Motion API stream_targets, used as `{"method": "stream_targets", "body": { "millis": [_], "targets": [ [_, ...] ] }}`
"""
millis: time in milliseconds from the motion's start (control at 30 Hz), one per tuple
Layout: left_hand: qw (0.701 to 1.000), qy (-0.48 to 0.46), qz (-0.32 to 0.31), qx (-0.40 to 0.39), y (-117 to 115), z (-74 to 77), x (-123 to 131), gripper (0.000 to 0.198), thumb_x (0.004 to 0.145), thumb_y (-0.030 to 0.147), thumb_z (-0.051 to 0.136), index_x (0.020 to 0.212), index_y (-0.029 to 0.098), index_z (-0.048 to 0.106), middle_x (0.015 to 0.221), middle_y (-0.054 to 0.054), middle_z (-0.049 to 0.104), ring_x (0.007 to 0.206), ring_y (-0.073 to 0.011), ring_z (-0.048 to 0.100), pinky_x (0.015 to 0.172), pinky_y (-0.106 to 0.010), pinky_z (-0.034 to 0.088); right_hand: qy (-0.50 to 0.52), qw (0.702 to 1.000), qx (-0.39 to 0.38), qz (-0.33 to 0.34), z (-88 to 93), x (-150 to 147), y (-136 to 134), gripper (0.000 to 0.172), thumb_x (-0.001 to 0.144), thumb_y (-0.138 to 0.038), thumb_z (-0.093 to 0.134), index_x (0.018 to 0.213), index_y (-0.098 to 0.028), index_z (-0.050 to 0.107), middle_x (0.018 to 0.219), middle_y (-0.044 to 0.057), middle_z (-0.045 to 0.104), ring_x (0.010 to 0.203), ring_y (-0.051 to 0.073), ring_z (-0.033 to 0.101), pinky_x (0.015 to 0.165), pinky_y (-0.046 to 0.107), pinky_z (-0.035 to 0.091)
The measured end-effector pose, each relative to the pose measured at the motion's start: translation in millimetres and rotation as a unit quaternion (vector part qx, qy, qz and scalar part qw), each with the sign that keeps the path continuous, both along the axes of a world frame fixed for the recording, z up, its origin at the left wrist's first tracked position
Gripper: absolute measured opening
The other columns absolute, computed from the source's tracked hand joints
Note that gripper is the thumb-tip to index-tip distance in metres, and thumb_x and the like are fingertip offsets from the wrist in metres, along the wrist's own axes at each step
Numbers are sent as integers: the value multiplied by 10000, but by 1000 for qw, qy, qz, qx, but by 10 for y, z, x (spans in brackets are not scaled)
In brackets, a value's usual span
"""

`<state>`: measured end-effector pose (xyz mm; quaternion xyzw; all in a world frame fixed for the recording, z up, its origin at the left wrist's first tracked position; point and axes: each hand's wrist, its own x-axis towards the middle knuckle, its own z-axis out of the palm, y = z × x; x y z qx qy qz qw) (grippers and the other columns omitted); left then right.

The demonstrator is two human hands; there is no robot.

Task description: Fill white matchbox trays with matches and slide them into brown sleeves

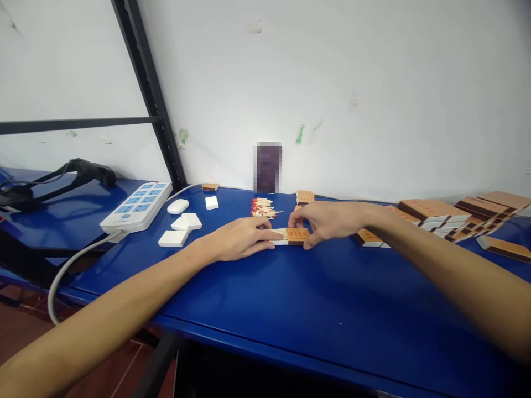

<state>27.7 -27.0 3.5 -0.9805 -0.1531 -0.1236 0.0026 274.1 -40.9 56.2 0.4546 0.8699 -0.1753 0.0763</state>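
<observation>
Right hand [327,221] pinches the matchbox sleeve [297,236], left hand [240,239] grips its half-inserted tray [279,236]; loose matches [262,207] lie at 12 o'clock.

no word, number or brand can be read anywhere. the matchbox [297,236] at the middle of the tabletop [315,309] has red print on its orange face, too small and blurred to make out. another matchbox [305,197] farther back near the wall shows the same kind of red marks, also unreadable. the stacked boxes [431,210] on the right show only brown tops and sides. the power strip [139,205] shows blue sockets only. the dark thing [269,167] against the wall is blurred out.
</observation>
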Motion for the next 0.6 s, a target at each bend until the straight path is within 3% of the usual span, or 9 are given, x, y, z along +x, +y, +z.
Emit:
{"method": "stream_targets", "body": {
  "millis": [133, 233, 433, 600],
  "targets": [
    [1000, -13, 4, -13, -8, -7, 6, 370, 990, 318, 401, 1289, 214, 592, 1136, -115, 571, 988, -198, 581, 865, -326, 481, 1, 998, -52, -21, 33, -18, -34, 436, 693, -447, 667, 1035, -197, 566, 916, 42, 651, 670, 189, 609, 629, 303, 415],
    [999, -23, 12, -32, -12, -8, 12, 356, 989, 305, 401, 1274, 223, 600, 1154, -109, 562, 979, -191, 579, 865, -331, 483, 11, 996, -76, -33, 54, -36, -60, 421, 708, -438, 656, 1036, -194, 559, 976, 50, 642, 649, 177, 615, 625, 301, 418],
    [996, -58, 1, -69, 2, -22, 3, 423, 966, 317, 467, 1369, 189, 469, 1135, -103, 588, 1030, -200, 561, 911, -351, 460, -16, 1000, 13, -3, 21, -30, -33, 477, 699, -505, 650, 1059, -200, 579, 1003, 67, 623, 794, 230, 580, 642, 314, 392],
    [994, -81, -10, -79, 23, -43, 7, 338, 957, 312, 490, 1261, 172, 540, 1127, -105, 605, 1023, -196, 572, 909, -349, 461, -25, 1000, 17, -3, 19, -44, -50, 474, 715, -500, 637, 1073, -197, 568, 1014, 73, 615, 844, 246, 564, 657, 316, 387]
  ]
}}
